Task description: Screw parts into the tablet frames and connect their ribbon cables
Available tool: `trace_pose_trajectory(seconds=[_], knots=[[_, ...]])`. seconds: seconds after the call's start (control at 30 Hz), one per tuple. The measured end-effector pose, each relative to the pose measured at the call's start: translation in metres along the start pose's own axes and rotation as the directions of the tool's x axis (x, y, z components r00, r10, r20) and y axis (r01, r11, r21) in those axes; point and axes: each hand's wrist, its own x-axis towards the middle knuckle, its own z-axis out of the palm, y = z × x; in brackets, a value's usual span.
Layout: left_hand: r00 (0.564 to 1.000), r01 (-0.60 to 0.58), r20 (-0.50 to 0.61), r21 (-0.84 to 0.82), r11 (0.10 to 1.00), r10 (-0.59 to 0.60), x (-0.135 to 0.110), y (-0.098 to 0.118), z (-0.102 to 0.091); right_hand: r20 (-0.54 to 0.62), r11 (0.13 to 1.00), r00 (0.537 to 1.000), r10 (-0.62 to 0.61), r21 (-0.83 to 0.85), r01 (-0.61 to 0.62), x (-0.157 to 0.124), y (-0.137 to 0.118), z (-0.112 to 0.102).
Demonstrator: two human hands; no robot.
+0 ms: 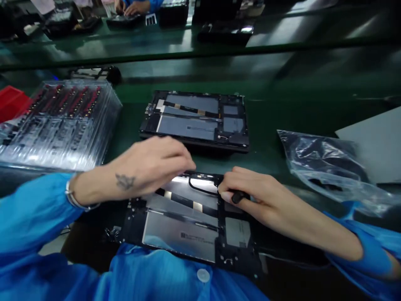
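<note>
An opened tablet lies tilted against the edge in front of me, its inner side with silver panels and a dark flat cable facing up. My left hand is closed over its upper edge, fingertips bent down and partly hidden. On the upper right part of the tablet, my right hand is closed around a dark tool with a rounded black end; its tip is hidden. A thin black wire curves in a loop between both hands. Beyond them, a second opened tablet rests on a dark block.
Stacked clear plastic trays with small parts stand left, beside a red bin. At right lie a clear plastic bag and a white sheet. Another person's hands work across the green bench.
</note>
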Motion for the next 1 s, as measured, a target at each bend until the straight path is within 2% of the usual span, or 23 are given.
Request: trace_pose_trajectory(seconds=[0.1, 0.2, 0.4, 0.63, 1.0], knots=[[0.999, -0.032, -0.040, -0.019, 0.999, 0.031, -0.024, 0.000, 0.031, 0.036, 1.000, 0.999, -0.014, 0.000, 0.014, 0.007, -0.001, 0.002], [0.996, -0.027, -0.087, -0.030, 0.999, 0.024, -0.036, -0.005, 0.043, 0.025, 1.000, 1.000, -0.015, -0.008, 0.015, 0.011, 0.000, 0.004], [0.996, -0.052, -0.071, -0.059, 0.997, 0.048, -0.041, -0.005, 0.052, -0.019, 0.998, 0.999, 0.048, -0.046, -0.049, 0.010, 0.005, 0.005], [1.000, -0.018, 0.006, -0.071, 0.997, 0.019, -0.044, -0.008, 0.067, 0.001, 0.987, 0.996, 0.094, -0.129, -0.093, 0.009, 0.004, 0.004], [0.999, -0.015, 0.050, 0.025, 1.000, 0.014, -0.038, -0.003, 0.068, -0.024, 0.979, 0.996, 0.081, -0.188, -0.084, 0.011, 0.004, 0.006]])
